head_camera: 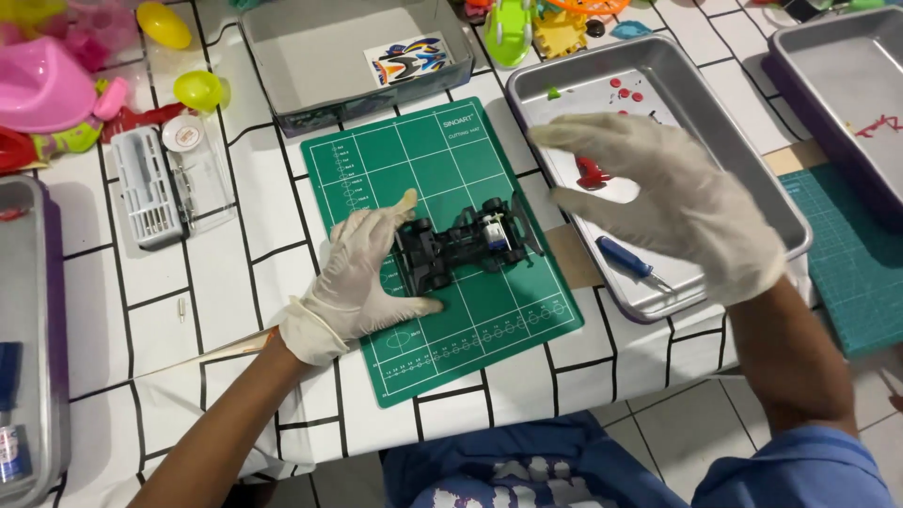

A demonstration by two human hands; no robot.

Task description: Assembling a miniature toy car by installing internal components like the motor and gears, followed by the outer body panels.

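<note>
The black toy car chassis (pixel 463 243) lies mid-way on the green cutting mat (pixel 437 245), pinned at its nine o'clock end by the left hand (pixel 362 273), whose fingers (pixel 414 306) curl loosely around it. The right hand (pixel 663 202) hovers spread and empty over the metal tray (pixel 752 179) at three o'clock. With only one end held, the chassis could pivot or slide, and small red parts (pixel 624 89) could be knocked about the tray.
</note>
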